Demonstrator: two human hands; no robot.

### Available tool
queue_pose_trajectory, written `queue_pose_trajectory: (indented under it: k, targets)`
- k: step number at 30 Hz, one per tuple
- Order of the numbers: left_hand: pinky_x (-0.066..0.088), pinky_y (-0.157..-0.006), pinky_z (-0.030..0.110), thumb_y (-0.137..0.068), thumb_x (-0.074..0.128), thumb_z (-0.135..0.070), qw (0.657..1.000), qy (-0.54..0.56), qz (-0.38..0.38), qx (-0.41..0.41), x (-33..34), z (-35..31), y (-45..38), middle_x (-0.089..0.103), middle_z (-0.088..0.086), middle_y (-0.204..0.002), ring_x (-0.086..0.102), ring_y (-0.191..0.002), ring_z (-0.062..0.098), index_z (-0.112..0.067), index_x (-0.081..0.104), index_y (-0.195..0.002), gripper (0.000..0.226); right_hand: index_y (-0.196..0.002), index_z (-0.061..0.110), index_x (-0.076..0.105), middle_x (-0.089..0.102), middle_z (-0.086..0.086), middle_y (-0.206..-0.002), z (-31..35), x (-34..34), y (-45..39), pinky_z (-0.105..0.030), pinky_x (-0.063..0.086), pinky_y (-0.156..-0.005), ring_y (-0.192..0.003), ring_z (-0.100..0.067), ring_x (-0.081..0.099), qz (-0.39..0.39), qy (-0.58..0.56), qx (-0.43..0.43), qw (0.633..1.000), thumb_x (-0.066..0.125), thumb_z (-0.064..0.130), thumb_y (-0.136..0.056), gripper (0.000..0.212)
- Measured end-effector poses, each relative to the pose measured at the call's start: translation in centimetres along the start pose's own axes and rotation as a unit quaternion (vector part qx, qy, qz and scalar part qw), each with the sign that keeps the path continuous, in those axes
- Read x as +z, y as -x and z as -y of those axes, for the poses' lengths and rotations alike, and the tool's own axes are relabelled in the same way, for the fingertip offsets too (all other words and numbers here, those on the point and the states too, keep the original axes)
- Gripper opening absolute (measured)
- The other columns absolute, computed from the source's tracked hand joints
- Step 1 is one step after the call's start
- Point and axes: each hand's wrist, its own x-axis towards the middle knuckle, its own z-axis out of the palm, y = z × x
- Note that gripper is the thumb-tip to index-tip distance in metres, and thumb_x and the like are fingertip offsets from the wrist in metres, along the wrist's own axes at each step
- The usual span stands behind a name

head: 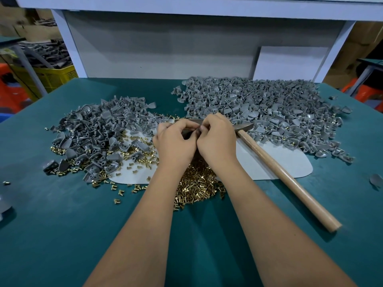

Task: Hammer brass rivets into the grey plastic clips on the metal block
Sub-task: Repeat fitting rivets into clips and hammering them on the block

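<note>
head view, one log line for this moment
left hand: pinching small part | right hand: pinching same spot | hammer: lying on table, unheld | rivets: heaped under wrists

**Workshop surroundings**

A teal-covered worktable (62, 224) stands before a pale grey back panel (165, 50) framed by white posts (66, 44). A yellow plastic crate (56, 76) sits left; orange plastic stools (364, 90) stand right.

Both hands (196, 139) meet fingertip to fingertip over the metal block (189, 122), perhaps pinching a clip.
</note>
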Motion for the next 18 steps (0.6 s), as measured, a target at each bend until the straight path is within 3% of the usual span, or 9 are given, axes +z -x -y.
queue_pose_trajectory:
  k: [9,11,14,18]
  targets:
    - [0.035,-0.106,0.046,-0.085,0.071,-0.022,1.0,0.007,0.003,-0.011,-0.1,-0.2,0.0,0.04,-0.029,-0.084,0.041,-0.112,0.016,-0.044,0.062,-0.083,0.023,-0.092,0.013,0.062,0.053,0.004,-0.092,-1.6,-1.4,0.8,-0.029,0.04,-0.078,-0.089,-0.014,0.048,0.006,-0.017,-0.055,0.998,0.053,0.011,-0.091,0.009]
    - [0.039,-0.105,0.05,-0.085,0.073,-0.022,1.0,0.017,0.006,-0.025,-0.1,-0.2,-0.1,0.039,-0.029,-0.086,0.047,-0.114,0.021,-0.046,0.062,-0.081,0.027,-0.1,0.017,0.063,0.053,0.006,-0.095,-2.3,-2.5,0.9,-0.028,0.043,-0.079,-0.088,-0.011,0.047,-0.037,0.047,-0.039,0.997,0.051,0.015,-0.091,0.015]
    - [0.045,-0.101,0.05,-0.085,0.073,-0.023,0.998,0.04,0.034,-0.034,-0.2,0.0,-0.4,0.056,-0.031,-0.09,0.055,-0.116,0.021,-0.047,0.061,-0.081,0.027,-0.108,0.014,0.061,0.054,-0.002,-0.104,-4.4,-4.5,0.8,-0.031,0.043,-0.083,-0.093,-0.017,0.048,-0.054,0.2,0.017,0.978,0.054,0.02,-0.09,0.021]
    - [0.046,-0.1,0.049,-0.086,0.073,-0.024,0.997,0.054,0.045,-0.039,-0.2,0.2,-0.5,0.066,-0.025,-0.092,0.056,-0.117,0.019,-0.046,0.061,-0.083,0.025,-0.111,0.006,0.063,0.055,-0.017,-0.118,-6.5,-6.0,1.1,-0.041,0.04,-0.091,-0.111,-0.035,0.049,0.061,0.34,0.113,0.931,0.049,0.037,-0.093,0.038]
